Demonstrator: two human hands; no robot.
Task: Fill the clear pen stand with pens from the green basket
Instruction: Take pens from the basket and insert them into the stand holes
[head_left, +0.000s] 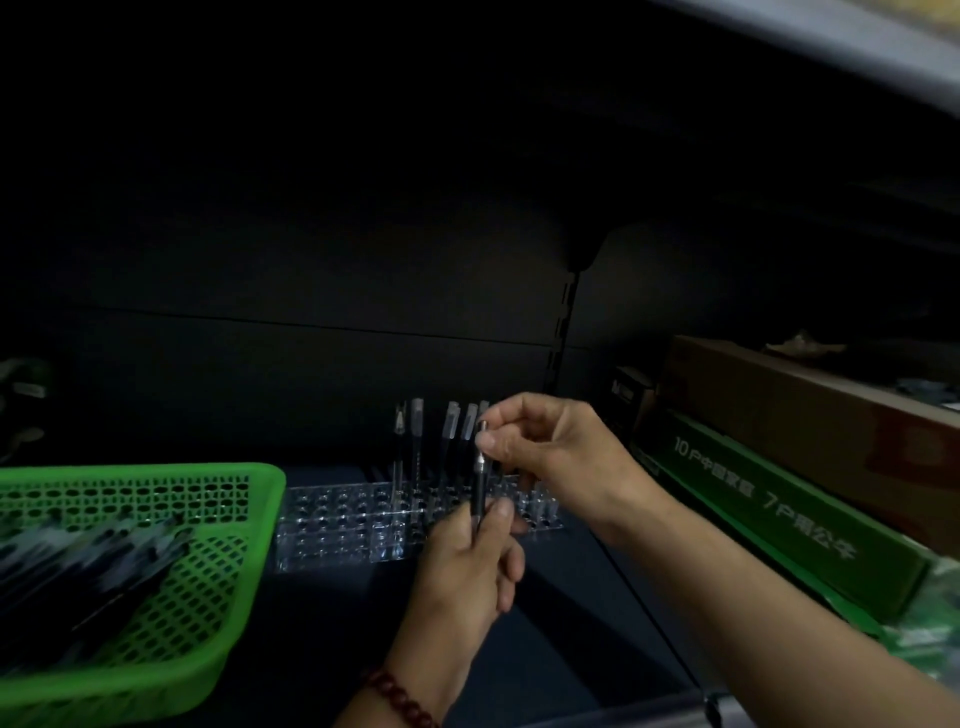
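A: Pen (479, 491) position?
B: Held upright, just in front of stand (343, 525), over its right part.
A: Grips?
B: Lower barrel is clasped by left grip (467, 577); top end is pinched by right grip (550, 452).
A: Remainder?
B: Standing pens (417, 431) are seen in back row. Basket (156, 475) is set just left of stand; basket pens (78, 566) are blurred.

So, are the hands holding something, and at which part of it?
Yes, both hold one dark pen, which stands upright. The left hand grips its lower barrel, and the right hand pinches its top end.
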